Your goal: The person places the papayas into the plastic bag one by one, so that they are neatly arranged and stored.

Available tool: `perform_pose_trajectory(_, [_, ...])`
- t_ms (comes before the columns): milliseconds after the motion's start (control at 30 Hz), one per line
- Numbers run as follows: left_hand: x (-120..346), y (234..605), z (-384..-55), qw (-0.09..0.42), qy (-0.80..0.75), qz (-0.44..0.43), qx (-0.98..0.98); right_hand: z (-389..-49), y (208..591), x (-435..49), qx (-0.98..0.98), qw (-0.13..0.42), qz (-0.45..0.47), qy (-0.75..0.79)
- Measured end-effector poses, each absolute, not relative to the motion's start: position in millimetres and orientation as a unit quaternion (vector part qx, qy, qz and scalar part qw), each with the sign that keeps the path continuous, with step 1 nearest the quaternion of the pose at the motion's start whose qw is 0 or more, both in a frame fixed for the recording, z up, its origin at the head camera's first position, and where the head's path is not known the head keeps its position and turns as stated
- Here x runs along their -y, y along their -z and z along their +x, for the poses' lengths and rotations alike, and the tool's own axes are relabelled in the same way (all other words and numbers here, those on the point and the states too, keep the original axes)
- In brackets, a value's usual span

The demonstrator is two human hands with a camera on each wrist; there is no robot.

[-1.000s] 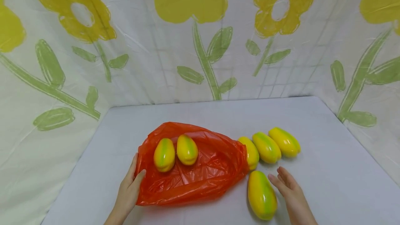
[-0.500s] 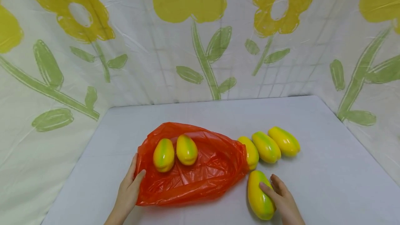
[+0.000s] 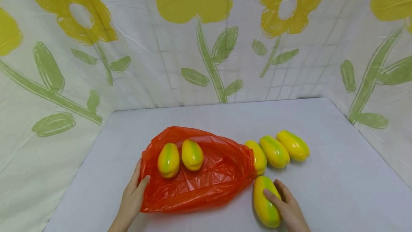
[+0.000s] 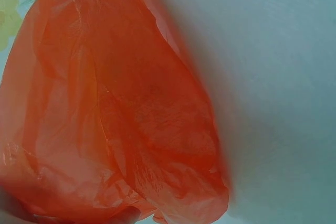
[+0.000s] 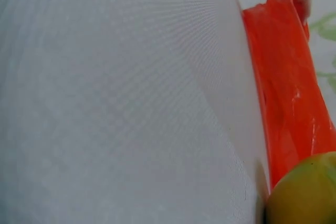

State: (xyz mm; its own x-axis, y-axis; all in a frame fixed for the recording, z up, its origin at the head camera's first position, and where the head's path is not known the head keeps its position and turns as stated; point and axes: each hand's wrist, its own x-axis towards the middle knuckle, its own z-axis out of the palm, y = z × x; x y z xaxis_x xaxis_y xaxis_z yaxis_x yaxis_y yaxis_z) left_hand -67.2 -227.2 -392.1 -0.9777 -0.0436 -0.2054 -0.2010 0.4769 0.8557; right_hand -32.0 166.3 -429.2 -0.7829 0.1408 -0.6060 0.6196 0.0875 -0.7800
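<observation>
Red plastic bag (image 3: 212,174) sits mouth open on the white table (image 3: 341,182), w/ 2 yellow-green fruits (image 3: 168,160) side by side in its L half. L hand (image 3: 131,192) pinches bag's L edge, thumb on the inner side, other fingers partly hidden behind. R hand (image 3: 288,203) holds the near fruit (image 3: 266,203): thumb over its top, fingers round its R side. That fruit is just outside bag's R end; can't tell if it touches table. 3 more fruits (image 3: 274,152) in a row beyond, leftmost partly covered by bag's rim.
</observation>
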Motion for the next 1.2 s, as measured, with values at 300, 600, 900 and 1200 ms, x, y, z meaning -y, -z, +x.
perform_pose_trajectory(300, [227.5,392.2,-67.5,0.077,-0.504,-0.071,-0.857,-31.5,429.5,-163.1,-0.72,0.199,0.262,0.611])
perform_pose_trajectory(600, [227.5,392.6,-67.9,0.08,-0.506,-0.073,-0.856,-29.6,429.0,-161.6,-0.714,0.206,0.266,0.614])
perform_pose_trajectory(900, [226.9,391.4,-68.2,0.079,-0.503,-0.073,-0.858,-29.5,430.5,-161.9,-0.722,0.206,0.262,0.606])
perform_pose_trajectory(1200, [226.8,391.3,-68.1,0.078,-0.505,-0.07,-0.857,-29.4,430.2,-164.2,-0.73,0.206,0.254,0.6])
